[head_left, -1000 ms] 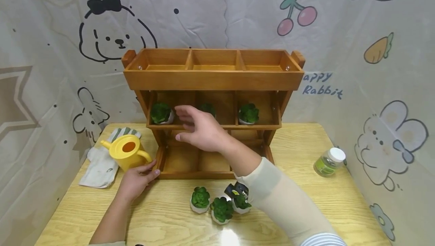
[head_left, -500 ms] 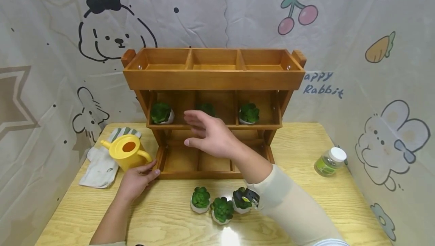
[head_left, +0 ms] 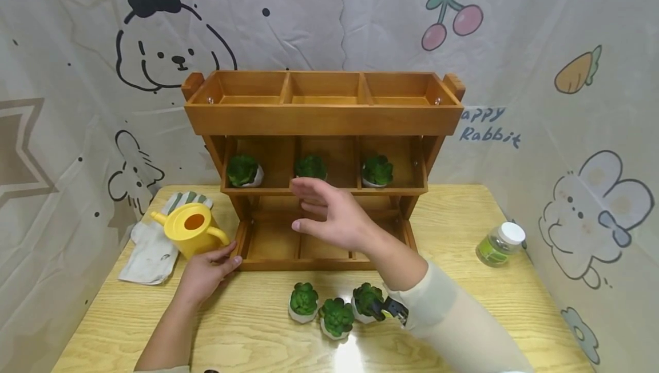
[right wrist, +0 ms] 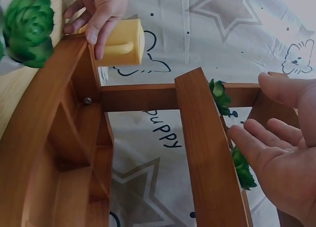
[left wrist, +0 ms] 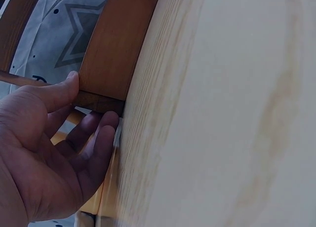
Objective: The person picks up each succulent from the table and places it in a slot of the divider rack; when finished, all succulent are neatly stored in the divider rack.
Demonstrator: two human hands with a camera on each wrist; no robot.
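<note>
A three-tier wooden shelf [head_left: 324,120] stands on the table, each tier divided into compartments. My left hand [head_left: 203,273] grips the front left corner of its bottom tier; in the left wrist view the thumb [left wrist: 69,89] and curled fingers hold that corner. My right hand [head_left: 334,213] hovers in front of the middle tier, fingers extended and holding nothing. On the middle tier sit a left potted succulent [head_left: 244,170], a middle succulent [head_left: 311,166] partly behind my right hand, and a right succulent [head_left: 377,170], one per compartment.
Three more potted succulents [head_left: 337,317] stand on the table before the shelf, the right one partly hidden by the wrist camera [head_left: 393,309]. A yellow watering can [head_left: 193,229] and a cloth [head_left: 149,253] are at left, a white-lidded jar [head_left: 500,244] at right.
My right hand has drawn back from the left compartment, moving right and down toward me, uncovering the middle succulent. The left hand has stayed at the shelf corner.
</note>
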